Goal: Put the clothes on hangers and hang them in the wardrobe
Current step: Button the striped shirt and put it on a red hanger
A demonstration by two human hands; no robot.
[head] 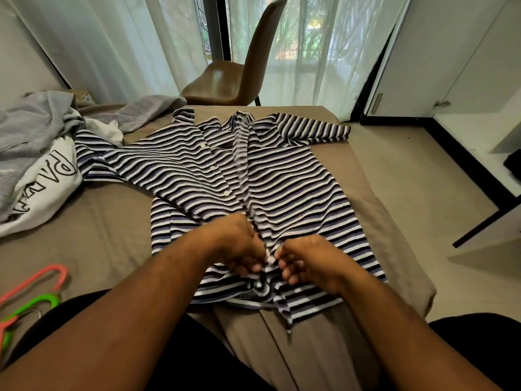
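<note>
Surface: bed (112, 227) w/ tan sheet, fills most of the view; pale tiled floor (408, 179) to its right. Room: sheer white curtains (127, 38) across a window at the far end, brown chair (239, 77) standing just beyond the bed's far edge. Item 1 – striped shirt (296, 176), black/white/blue-grey bands, short sleeves, laid flat at bed ctr, collar toward the window, hem toward the person, front partly open w/ white buttons (202, 146) showing along one edge. Left hand (239, 246) and right hand (310, 261) meet at the shirt's front edges near the hem – fingers of both curled, pinching the fabric together at the closure; hem bunched below them. Item 2: grey garment (33, 122), crumpled, far left of bed. Item 3: white garment (48, 190) w/ black outline lettering, under and beside the grey one, touching the shirt's sleeve. Item 4: pink hanger (42, 277) and green hanger (36, 301), lying overlapped at near-left edge of bed, apart from the shirt. Containers: white wardrobe (451, 66) along the rt wall, black trim at base; open compartment at frame's rt edge holds a dark item (513, 165), cut off, can't tell what.
</note>
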